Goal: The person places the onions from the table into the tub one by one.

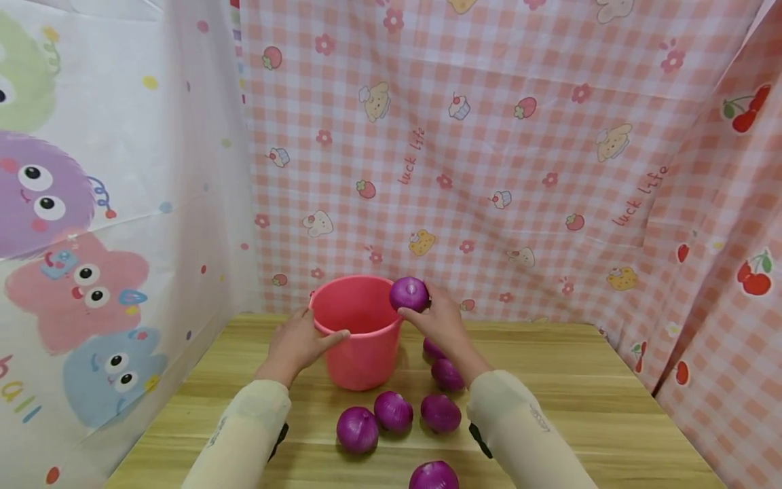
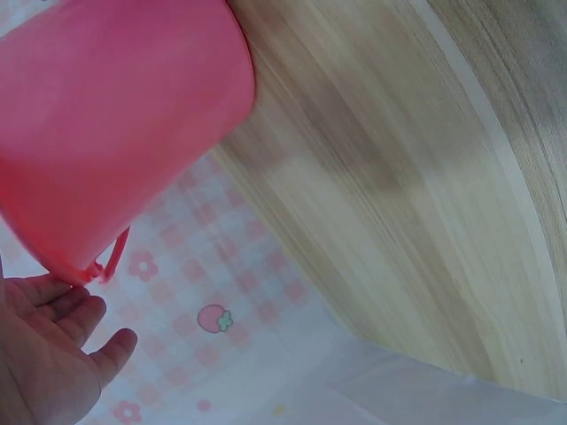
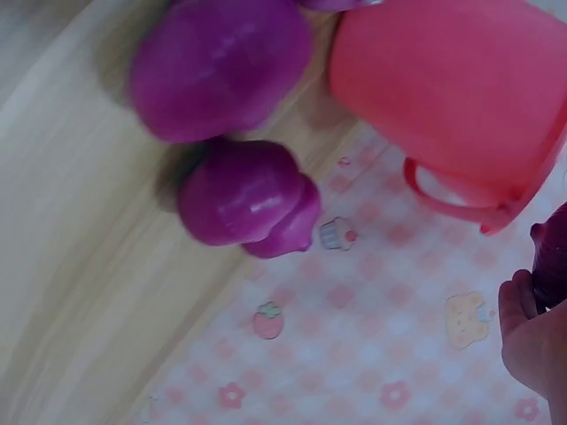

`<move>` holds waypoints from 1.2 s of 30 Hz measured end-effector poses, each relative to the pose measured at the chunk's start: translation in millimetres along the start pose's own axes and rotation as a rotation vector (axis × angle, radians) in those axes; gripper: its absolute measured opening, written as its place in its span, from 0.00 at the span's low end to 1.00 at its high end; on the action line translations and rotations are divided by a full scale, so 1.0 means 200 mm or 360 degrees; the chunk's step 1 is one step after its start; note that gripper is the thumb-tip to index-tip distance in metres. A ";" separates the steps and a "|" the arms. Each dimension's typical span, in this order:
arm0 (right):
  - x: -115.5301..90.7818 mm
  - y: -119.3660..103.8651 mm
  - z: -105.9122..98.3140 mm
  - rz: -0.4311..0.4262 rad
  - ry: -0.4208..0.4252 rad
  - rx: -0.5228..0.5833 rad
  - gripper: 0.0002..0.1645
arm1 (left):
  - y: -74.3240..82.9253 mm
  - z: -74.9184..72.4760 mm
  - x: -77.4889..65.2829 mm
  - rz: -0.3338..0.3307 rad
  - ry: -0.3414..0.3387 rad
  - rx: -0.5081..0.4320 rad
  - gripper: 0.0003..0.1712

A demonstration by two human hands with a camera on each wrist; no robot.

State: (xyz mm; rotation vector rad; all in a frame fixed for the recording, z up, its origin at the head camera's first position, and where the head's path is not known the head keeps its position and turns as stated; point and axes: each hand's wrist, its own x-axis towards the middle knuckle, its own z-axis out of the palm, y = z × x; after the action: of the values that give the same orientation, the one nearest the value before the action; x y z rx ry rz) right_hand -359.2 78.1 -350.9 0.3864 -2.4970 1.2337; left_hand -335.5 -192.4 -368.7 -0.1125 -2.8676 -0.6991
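Observation:
A pink bucket (image 1: 363,360) stands upright near the back of the wooden table. My left hand (image 1: 299,345) holds its rim at the left, the thumb lying along the front edge; in the left wrist view the fingers (image 2: 80,319) touch the rim by the handle mount. My right hand (image 1: 442,326) grips a red onion (image 1: 408,294) at the height of the bucket's right rim. Only part of that onion (image 3: 554,257) shows in the right wrist view. The bucket's lower inside is hidden from the head view.
Several red onions lie on the table (image 1: 580,387): two in front of the bucket, one (image 1: 357,430) at left and one (image 1: 394,411) beside it, others under the right forearm, one (image 1: 434,477) at the bottom edge. A checked curtain (image 1: 489,170) hangs behind, a white printed one (image 1: 201,204) at left.

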 end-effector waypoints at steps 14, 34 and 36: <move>0.03 -0.13 0.15 -0.0035 -0.0176 -0.0066 0.49 | 0.01 0.02 0.01 0.0059 0.0018 -0.0004 0.57; 0.00 -0.03 0.09 0.0098 -0.0107 -0.0065 0.44 | -0.02 0.01 0.00 0.0027 0.0018 -0.0032 0.58; -0.01 -0.01 0.08 0.0132 -0.0097 -0.0050 0.44 | -0.01 0.01 0.00 0.0031 0.0011 -0.0034 0.58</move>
State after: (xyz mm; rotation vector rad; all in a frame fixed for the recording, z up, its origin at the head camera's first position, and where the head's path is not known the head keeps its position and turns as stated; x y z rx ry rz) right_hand -358.7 64.8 -359.8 0.3201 -2.6045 1.2294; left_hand -336.3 -192.6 -371.1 -0.1404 -2.8489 -0.7254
